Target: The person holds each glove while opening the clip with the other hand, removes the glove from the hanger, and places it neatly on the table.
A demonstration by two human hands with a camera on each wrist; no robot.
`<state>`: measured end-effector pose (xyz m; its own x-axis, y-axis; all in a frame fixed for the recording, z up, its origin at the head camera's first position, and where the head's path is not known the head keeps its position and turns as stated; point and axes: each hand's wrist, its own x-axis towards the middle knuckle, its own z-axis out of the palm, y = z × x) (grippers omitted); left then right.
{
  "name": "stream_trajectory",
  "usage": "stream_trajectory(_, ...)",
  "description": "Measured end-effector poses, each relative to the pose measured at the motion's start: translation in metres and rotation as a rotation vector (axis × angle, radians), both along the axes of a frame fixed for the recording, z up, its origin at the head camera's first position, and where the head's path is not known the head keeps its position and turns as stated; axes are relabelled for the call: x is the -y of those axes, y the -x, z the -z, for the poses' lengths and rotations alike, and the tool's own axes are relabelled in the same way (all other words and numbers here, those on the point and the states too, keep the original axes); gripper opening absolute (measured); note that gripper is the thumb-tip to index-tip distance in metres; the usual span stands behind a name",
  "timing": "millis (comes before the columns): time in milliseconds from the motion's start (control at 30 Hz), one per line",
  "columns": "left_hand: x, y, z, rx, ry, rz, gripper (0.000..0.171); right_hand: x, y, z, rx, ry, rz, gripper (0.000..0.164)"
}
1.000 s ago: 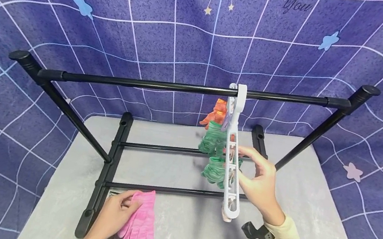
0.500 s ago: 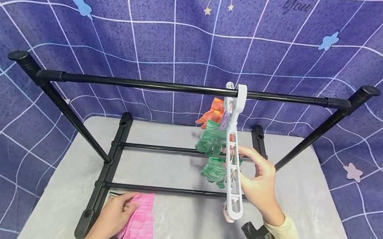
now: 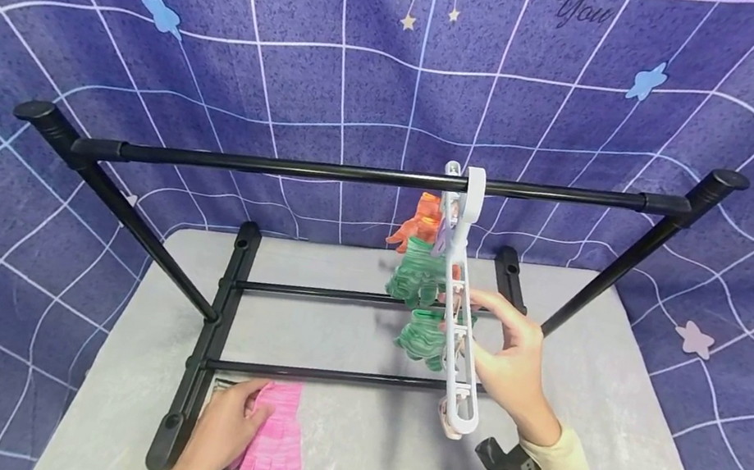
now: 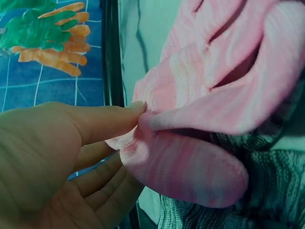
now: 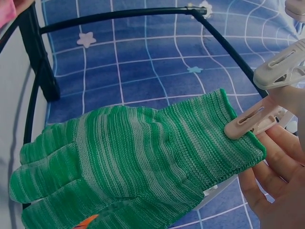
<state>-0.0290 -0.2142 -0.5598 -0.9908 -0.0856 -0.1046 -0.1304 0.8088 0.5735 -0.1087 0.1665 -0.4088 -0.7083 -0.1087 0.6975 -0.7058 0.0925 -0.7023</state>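
In the left wrist view, my left hand (image 4: 71, 157) pinches a pink knitted glove (image 4: 200, 176) between thumb and fingers. The head view has this pink glove (image 3: 273, 451) lying at the front left of the table, beside my left hand (image 3: 224, 430). My right hand (image 3: 509, 357) is at the white clip hanger (image 3: 460, 340). Its fingers pinch a pale clothespin (image 5: 252, 121) that grips the cuff of a green striped glove (image 5: 138, 152). Another green glove (image 3: 419, 271) and orange gloves (image 3: 420, 221) hang farther back on the hanger.
The hanger hooks over the top bar (image 3: 299, 166) of a black rack, whose feet (image 3: 208, 348) stand on the grey table (image 3: 353, 464). Under the pink glove lies a dark grey knitted glove (image 4: 276, 186). A purple grid-patterned cloth (image 3: 342, 88) encloses the back and sides.
The front end of the hanger has swung slightly to the right and its back end to the left. The left hand and pink glove have shifted slightly; the right hand stays nearly still.
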Motion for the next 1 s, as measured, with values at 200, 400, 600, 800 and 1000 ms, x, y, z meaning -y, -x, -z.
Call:
stream_trajectory(200, 0.001, -0.001, 0.004, 0.024, 0.057, 0.008, 0.056, -0.002, -0.001, 0.0, 0.019, -0.011, 0.001, 0.045)
stream_trajectory(400, 0.001, -0.002, 0.006, 0.02, 0.091, 0.015, 0.059, -0.002, 0.0, 0.0, 0.021, -0.02, 0.008, 0.044)
stream_trajectory(600, 0.0, -0.004, 0.008, 0.011, 0.1, 0.002, 0.06, -0.003, 0.0, 0.001, 0.02, -0.019, 0.008, 0.044)
stream_trajectory(800, -0.002, -0.003, 0.009, 0.014, 0.108, -0.011, 0.061, -0.002, 0.0, -0.002, -0.001, -0.008, 0.001, 0.044)
stream_trajectory(1000, -0.003, -0.001, 0.012, 0.013, 0.113, -0.028, 0.062, -0.002, 0.0, -0.002, -0.012, -0.005, -0.009, 0.043)
